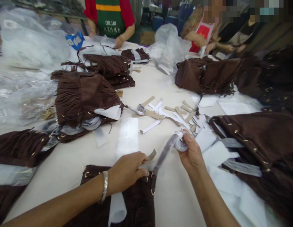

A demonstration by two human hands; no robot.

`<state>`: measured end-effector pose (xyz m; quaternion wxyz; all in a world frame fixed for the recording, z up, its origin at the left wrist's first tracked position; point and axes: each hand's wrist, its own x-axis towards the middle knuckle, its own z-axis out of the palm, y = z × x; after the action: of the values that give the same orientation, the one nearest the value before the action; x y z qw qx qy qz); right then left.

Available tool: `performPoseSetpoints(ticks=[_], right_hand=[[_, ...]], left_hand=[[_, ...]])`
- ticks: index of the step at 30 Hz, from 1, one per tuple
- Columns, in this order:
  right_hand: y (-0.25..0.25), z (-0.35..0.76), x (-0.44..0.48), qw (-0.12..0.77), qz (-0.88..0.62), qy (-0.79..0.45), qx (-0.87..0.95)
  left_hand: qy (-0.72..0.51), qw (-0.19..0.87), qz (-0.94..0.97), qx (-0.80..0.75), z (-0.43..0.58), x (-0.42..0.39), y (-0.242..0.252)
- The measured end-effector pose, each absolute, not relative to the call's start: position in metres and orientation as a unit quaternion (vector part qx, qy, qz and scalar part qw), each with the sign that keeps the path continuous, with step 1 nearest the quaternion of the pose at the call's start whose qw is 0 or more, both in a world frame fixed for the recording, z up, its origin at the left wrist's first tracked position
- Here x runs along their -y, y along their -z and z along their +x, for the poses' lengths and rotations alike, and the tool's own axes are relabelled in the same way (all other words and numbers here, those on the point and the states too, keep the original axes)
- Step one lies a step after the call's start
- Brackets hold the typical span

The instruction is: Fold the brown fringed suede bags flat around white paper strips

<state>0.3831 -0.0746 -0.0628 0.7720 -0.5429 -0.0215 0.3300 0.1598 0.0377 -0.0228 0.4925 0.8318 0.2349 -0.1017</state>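
Note:
A dark brown bag (137, 201) lies at the near edge of the table, with white paper (118, 209) on it. Over the bag's top edge is my left hand (128, 170), wearing a silver bracelet. A short tan strip (151, 155) sticks out between its closed fingers. My right hand (192, 151) grips a rolled-up bag strap (181, 143) wrapped in clear film. From the roll, the film-covered strap runs down to a metal ring at the bag's right corner. Loose tan and white strips (177, 115) are scattered just beyond my right hand.
Stacked brown fringed bags (82, 97) stand at the left; more brown bags (255, 135) line the right side. Clear plastic bags (30, 37) pile up at the far left. White paper sheets (231, 176) spread beneath my right forearm. Two people work across the table.

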Motion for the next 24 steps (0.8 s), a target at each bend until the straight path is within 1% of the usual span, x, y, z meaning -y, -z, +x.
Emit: performPoseSetpoints(ticks=[2,3,6,9,12,16,18,19,22,24], right_hand=[[0.066,0.385,0.074,0.757,-0.563,-0.330,0.026],[0.067,0.385,0.072,0.745,-0.580,-0.328,0.030],[0.068,0.381,0.059,0.707,-0.633,-0.311,0.056],[0.052,0.379,0.048,0.688,-0.646,-0.318,0.090],[0.022,0.378,0.044,0.691,-0.606,-0.374,0.130],[-0.010,0.364,0.037,0.660,-0.586,-0.421,0.211],[-0.012,0.352,0.028,0.608,-0.611,-0.431,0.266],[-0.009,0.345,0.022,0.567,-0.626,-0.441,0.305],[0.006,0.328,0.004,0.395,-0.636,-0.495,0.440],[0.018,0.320,-0.006,0.309,-0.604,-0.549,0.488]], left_hand=[[0.134,0.385,0.884,-0.230,0.143,-0.041,0.007],[0.155,0.352,0.895,-0.225,0.136,-0.040,0.003],[0.180,0.298,0.911,-0.222,0.129,-0.038,0.001],[0.181,0.313,0.907,-0.215,0.130,-0.038,0.005],[0.172,0.358,0.892,-0.215,0.129,-0.041,0.005],[0.173,0.338,0.904,-0.197,0.126,-0.037,0.003],[0.161,0.318,0.918,-0.174,0.125,-0.033,0.005],[0.149,0.311,0.925,-0.159,0.125,-0.030,0.007],[0.096,0.302,0.942,-0.108,0.123,-0.024,0.013],[0.059,0.297,0.949,-0.085,0.120,-0.020,0.016]])
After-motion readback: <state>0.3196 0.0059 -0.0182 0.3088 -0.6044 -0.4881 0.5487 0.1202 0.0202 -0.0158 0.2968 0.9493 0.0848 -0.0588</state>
